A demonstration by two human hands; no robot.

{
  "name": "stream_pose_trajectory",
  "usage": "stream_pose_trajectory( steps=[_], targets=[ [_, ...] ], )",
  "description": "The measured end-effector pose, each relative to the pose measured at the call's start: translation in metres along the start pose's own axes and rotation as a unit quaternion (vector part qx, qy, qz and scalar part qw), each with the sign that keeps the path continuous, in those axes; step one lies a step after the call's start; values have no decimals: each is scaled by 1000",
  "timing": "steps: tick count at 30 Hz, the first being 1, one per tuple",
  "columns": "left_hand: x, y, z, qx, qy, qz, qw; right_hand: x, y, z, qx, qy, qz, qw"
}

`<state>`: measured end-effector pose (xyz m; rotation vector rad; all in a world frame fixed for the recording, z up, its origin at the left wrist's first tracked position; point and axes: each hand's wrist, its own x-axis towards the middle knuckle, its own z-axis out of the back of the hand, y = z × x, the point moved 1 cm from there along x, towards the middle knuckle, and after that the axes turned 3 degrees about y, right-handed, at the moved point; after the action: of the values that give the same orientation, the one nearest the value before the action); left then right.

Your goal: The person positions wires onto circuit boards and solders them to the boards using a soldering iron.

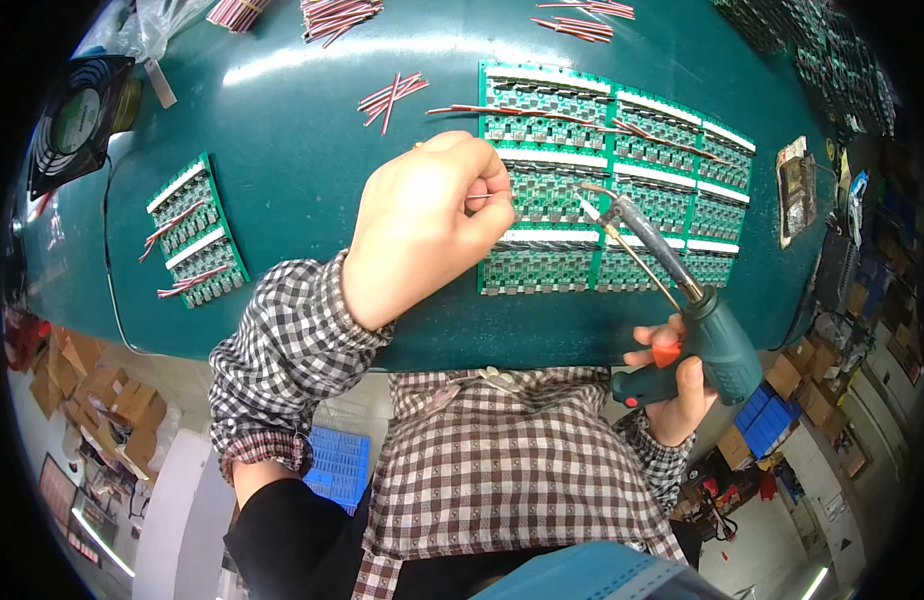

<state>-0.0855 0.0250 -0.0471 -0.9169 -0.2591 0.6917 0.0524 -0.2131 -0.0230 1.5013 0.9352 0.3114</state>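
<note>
Fingers of the left hand (432,210) pinch a thin wire (478,196), seemingly for fine control, beside circuit boards (652,195) right of the worktop's (282,130) middle; the right hand's (680,385) fingers grip a soldering gun (724,350) past the near edge, probably to slant its tip boardward

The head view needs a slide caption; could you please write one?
Right hand holding a green soldering gun near circuit boards, left hand pinching a thin wire.
</note>
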Motion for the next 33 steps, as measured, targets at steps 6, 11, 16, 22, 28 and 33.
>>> stream_pose_trajectory(
  steps=[6,11,16,22,28,33],
  targets=[
    [4,-1,3,43,3,-6,999,1,-3,-3,-44,27,8,999],
    [6,2,5,32,14,-4,999,-1,-2,-9,-80,36,7,996],
    [6,2,4,38,23,4,999,0,-2,-12,-91,61,5,994],
    [6,2,3,45,7,-15,999,-2,-1,-16,-113,59,-27,991],
    [5,2,1,51,-13,-25,998,-2,-1,-20,-126,54,-41,990],
    [5,3,0,54,-17,-24,998,-2,1,-23,-138,53,-56,987]
  ],
)
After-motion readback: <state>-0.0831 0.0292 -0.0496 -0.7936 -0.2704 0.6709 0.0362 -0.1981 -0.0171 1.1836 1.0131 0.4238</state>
